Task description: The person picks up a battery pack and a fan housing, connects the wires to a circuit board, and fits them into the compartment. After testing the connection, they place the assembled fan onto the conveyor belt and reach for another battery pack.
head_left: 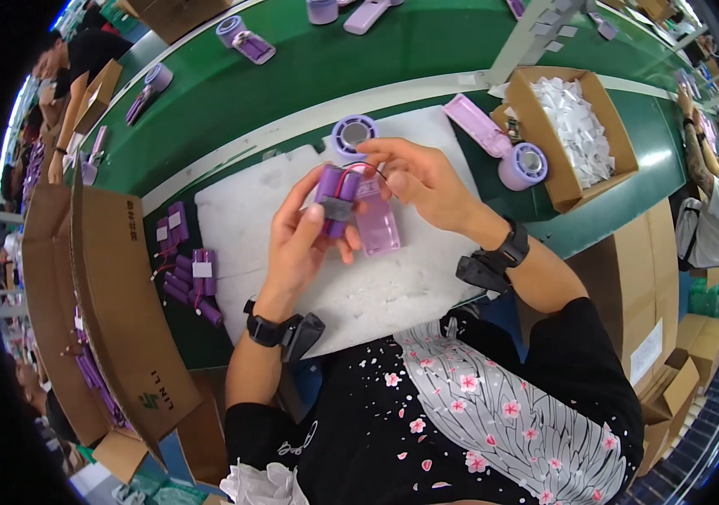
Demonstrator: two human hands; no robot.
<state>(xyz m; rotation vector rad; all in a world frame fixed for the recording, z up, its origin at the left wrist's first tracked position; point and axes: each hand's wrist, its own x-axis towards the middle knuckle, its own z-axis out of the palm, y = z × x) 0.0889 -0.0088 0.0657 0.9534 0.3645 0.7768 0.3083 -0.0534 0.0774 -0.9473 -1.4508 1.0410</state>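
Observation:
My left hand grips a purple battery pack of two cylinders with red and black wires. It holds the pack against the translucent purple handle of a small fan, whose round head lies on the white foam mat. My right hand reaches in from the right. Its fingertips pinch the thin wires at the top of the pack, above the fan's open handle.
Several spare purple battery packs lie left of the mat beside an open cardboard box. Another purple fan rests next to a box of white slips. More fans ride the green belt. Other people work at both sides.

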